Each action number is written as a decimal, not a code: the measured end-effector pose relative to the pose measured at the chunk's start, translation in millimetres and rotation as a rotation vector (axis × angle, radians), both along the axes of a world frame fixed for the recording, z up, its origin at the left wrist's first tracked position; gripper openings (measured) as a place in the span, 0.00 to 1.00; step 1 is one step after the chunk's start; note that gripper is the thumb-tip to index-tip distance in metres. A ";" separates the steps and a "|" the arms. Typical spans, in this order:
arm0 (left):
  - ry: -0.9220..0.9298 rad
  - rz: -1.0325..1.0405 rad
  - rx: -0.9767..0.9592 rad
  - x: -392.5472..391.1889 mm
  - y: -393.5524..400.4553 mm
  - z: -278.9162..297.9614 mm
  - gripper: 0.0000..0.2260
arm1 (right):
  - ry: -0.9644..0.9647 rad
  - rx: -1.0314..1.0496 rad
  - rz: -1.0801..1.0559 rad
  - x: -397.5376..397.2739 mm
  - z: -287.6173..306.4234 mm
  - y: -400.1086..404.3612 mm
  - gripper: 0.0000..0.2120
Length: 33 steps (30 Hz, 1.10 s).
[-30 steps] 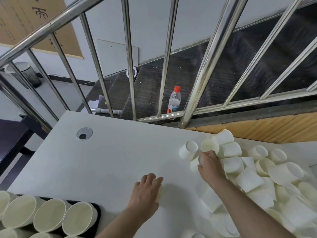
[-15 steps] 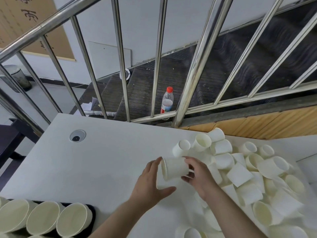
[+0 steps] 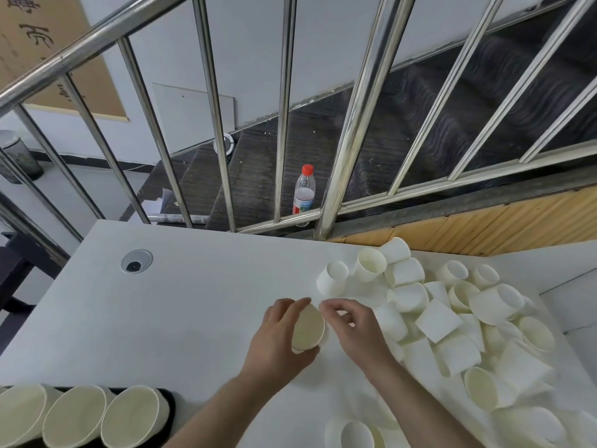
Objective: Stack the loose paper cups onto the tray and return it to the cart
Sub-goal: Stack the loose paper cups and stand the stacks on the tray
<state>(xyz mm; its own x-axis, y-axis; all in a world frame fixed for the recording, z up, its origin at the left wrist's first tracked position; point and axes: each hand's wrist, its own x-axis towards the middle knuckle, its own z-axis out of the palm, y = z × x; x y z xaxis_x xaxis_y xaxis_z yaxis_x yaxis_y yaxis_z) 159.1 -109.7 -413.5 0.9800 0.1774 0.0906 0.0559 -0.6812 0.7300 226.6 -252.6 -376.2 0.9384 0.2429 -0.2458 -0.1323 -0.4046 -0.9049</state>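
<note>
My left hand (image 3: 274,344) grips a white paper cup (image 3: 307,328) tilted with its mouth towards me, above the white table (image 3: 193,302). The curled fingertips of my right hand (image 3: 355,331) hold the same cup at its far right rim. A heap of loose paper cups (image 3: 436,321) lies on the table to the right of my hands. At the bottom left a black tray (image 3: 169,412) carries three cup stacks (image 3: 129,415), mouths up; most of the tray is out of frame.
A steel stair railing (image 3: 355,124) runs along the table's far edge, with dark stairs and a red-capped plastic bottle (image 3: 303,192) behind it. A round cable grommet (image 3: 136,260) sits in the table at the left. More cups (image 3: 355,434) lie near the bottom edge.
My right hand lifted a cup off the heap and carried it left to my left hand. The cup now sits in my left hand's grip, mouth turned towards me.
</note>
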 end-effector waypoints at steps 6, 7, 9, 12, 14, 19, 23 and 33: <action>0.051 -0.092 0.140 0.1 -8.5 -5.4 0.35 | -0.087 -0.235 0.119 -2.5 -16.9 -2.7 0.10; 0.082 -0.101 0.169 -1.0 -7.8 -5.4 0.36 | -0.072 -0.257 0.101 -1.7 -19.9 -4.5 0.11; 0.162 -0.106 0.251 -4.1 -3.7 -6.5 0.38 | -0.050 -0.321 0.062 0.1 -28.4 -8.9 0.12; 0.335 -0.103 0.367 -9.9 5.7 -10.2 0.39 | -0.009 -0.420 0.052 1.0 -40.2 -14.1 0.11; 0.412 -0.095 0.417 -13.4 9.8 -13.0 0.39 | 0.024 -0.474 0.066 1.5 -46.5 -16.3 0.12; 0.521 -0.102 0.422 -18.4 15.0 -17.5 0.37 | 0.060 -0.557 0.099 1.1 -58.2 -18.2 0.15; 0.521 -0.106 0.363 -20.3 17.8 -17.7 0.31 | -0.028 -0.698 0.200 -2.7 -57.0 -14.8 0.19; 0.419 -0.104 0.310 -28.1 17.8 -10.6 0.30 | -0.157 -0.841 0.586 -23.4 -42.5 -3.8 0.33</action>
